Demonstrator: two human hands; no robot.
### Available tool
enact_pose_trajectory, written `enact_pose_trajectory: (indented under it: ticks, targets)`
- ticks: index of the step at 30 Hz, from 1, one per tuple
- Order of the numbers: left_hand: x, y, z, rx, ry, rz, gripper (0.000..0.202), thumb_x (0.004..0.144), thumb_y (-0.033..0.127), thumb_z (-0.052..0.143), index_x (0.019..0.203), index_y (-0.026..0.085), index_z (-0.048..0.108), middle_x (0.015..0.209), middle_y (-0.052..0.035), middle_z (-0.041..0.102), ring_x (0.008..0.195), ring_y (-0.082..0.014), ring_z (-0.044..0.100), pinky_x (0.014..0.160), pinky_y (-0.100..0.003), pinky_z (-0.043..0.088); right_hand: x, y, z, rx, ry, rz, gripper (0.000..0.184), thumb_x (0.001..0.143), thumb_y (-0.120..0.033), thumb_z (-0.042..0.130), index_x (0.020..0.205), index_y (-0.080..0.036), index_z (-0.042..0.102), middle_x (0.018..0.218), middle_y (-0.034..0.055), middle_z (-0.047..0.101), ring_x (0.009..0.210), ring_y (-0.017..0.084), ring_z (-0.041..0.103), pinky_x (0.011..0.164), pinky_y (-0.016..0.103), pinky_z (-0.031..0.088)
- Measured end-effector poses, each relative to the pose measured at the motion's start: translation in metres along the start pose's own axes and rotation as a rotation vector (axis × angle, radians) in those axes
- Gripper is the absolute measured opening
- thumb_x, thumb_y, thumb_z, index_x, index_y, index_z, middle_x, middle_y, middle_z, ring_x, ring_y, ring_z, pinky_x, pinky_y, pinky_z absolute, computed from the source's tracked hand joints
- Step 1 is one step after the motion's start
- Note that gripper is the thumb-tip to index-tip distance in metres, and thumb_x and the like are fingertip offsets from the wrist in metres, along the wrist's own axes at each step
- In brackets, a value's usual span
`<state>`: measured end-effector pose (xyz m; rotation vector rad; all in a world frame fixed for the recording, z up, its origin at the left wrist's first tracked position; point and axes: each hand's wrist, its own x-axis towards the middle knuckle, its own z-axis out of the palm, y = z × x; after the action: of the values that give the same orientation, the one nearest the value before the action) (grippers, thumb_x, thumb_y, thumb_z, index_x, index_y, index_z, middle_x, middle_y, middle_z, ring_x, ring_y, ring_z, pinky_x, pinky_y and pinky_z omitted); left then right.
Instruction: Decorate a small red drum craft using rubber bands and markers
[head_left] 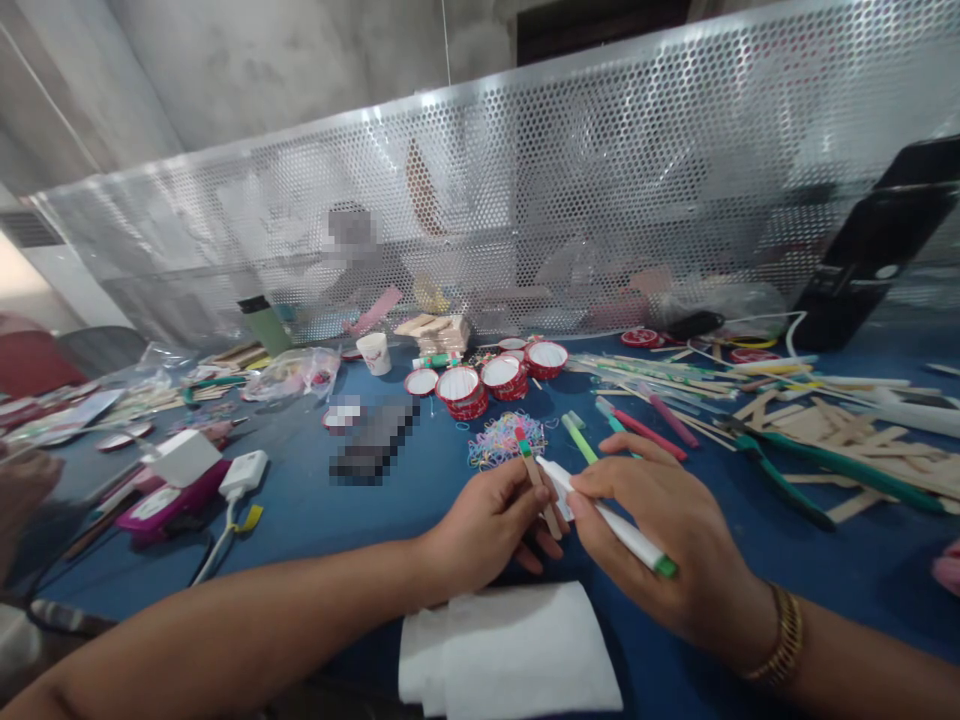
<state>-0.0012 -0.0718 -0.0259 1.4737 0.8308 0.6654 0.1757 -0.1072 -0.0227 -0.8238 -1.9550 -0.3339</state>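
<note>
My left hand [491, 525] is closed around a flat wooden craft stick [541, 490] with red and green colouring at its far end, held above the blue table [315, 520]. My right hand [667, 535] grips a white marker with a green end [611, 520], its tip against the stick. A gold bracelet [784, 635] sits on my right wrist. A white folded tissue [510, 650] lies just below both hands.
A pile of small coloured rubber bands [504, 440], red-rimmed paper cups [487, 380], loose markers [645, 425], wooden sticks [832, 425] and green-handled pliers [810, 465] lie beyond. A white charger [241, 475] and pink device [169, 500] sit left. A perforated metal screen [600, 200] backs the table; a person sits behind it.
</note>
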Motion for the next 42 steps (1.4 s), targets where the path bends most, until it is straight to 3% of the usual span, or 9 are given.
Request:
enact_pose_trajectory:
  ticks: [15, 24, 36, 42]
  targets:
    - [0.0017, -0.0017, -0.0007, 0.038, -0.023, 0.024, 0.036, 0.088, 0.052, 0.054, 0.086, 0.015, 0.055, 0.075, -0.0018, 0.058, 0.061, -0.0095, 0.06, 0.045, -0.015, 0.05, 0.0033, -0.0038, -0.001, 0.035, -0.015, -0.018, 0.007, 0.085, -0.012, 0.054, 0.087, -0.019, 0.056, 0.068, -0.0012, 0.064, 0.058, 0.013, 0.059, 0.087, 0.042, 0.049]
    - [0.0019, -0.0037, -0.0014, 0.028, -0.005, 0.001, 0.042, 0.085, 0.058, 0.056, 0.087, 0.016, 0.055, 0.078, -0.0028, 0.06, 0.063, -0.0112, 0.063, 0.045, -0.016, 0.051, 0.0006, 0.0007, 0.0002, -0.007, 0.003, 0.005, 0.006, 0.086, -0.013, 0.055, 0.086, -0.02, 0.055, 0.072, -0.0008, 0.066, 0.06, 0.014, 0.06, 0.089, 0.041, 0.046]
    - [0.0007, 0.0008, 0.0003, 0.05, -0.009, 0.007, 0.036, 0.087, 0.051, 0.054, 0.084, 0.015, 0.054, 0.073, -0.0017, 0.058, 0.06, -0.0095, 0.06, 0.044, -0.015, 0.049, 0.0023, -0.0025, 0.0, 0.035, -0.048, -0.025, 0.007, 0.087, -0.013, 0.053, 0.087, -0.019, 0.055, 0.069, -0.0017, 0.064, 0.059, 0.013, 0.058, 0.089, 0.042, 0.047]
    - [0.0016, -0.0011, 0.0, 0.034, -0.009, -0.01, 0.04, 0.086, 0.055, 0.054, 0.087, 0.015, 0.054, 0.074, -0.0021, 0.058, 0.061, -0.0105, 0.061, 0.044, -0.016, 0.05, 0.0001, 0.0, 0.0004, -0.011, -0.002, -0.002, 0.007, 0.086, -0.013, 0.056, 0.085, -0.019, 0.055, 0.071, 0.0, 0.065, 0.062, 0.014, 0.06, 0.09, 0.041, 0.045]
